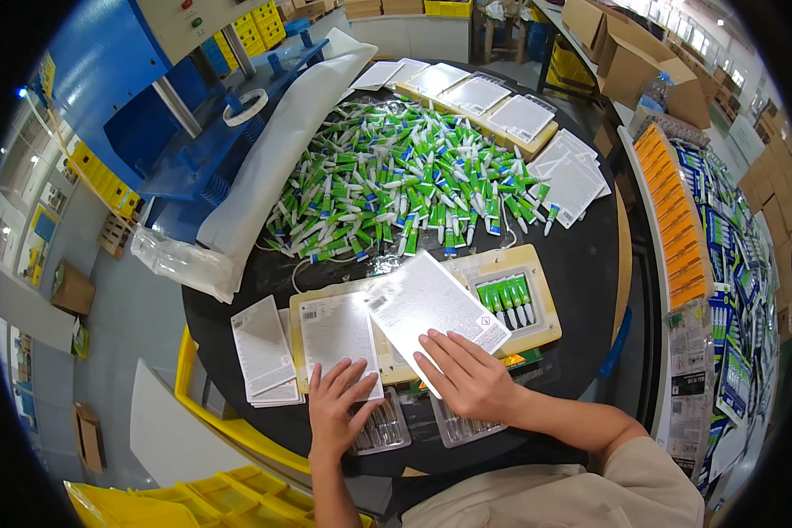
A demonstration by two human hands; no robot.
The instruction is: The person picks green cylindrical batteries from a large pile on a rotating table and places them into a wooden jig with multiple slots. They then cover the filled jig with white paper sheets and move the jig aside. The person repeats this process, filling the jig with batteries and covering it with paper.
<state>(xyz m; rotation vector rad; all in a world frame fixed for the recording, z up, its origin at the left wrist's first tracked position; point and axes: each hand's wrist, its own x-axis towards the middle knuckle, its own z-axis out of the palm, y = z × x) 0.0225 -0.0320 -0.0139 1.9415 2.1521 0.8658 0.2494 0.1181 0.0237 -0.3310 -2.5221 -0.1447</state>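
My right hand point(475, 380) holds a white printed backing card point(436, 308) tilted over the middle of a cream tray mould point(544, 290). Its fingers lie on the card's face; the thumb is hidden. Flat on the mould's left part rests another white card point(330, 319), with the spread fingers of my left hand point(339, 405) on its lower edge. In the mould's right pocket, several green-and-white small tubes point(506, 301) lie side by side in a clear blister. A stack of white cards point(262, 348) sits left of the mould. Clear blister shells point(383, 427) lie below my hands.
A large heap of green tubes point(405, 176) covers the middle of the black round table point(590, 255). Behind it stands a second mould point(537, 148) bearing cards. A blue press point(185, 150) rises at left, yellow crates point(194, 502) at lower left. Packed goods point(735, 326) fill the right side.
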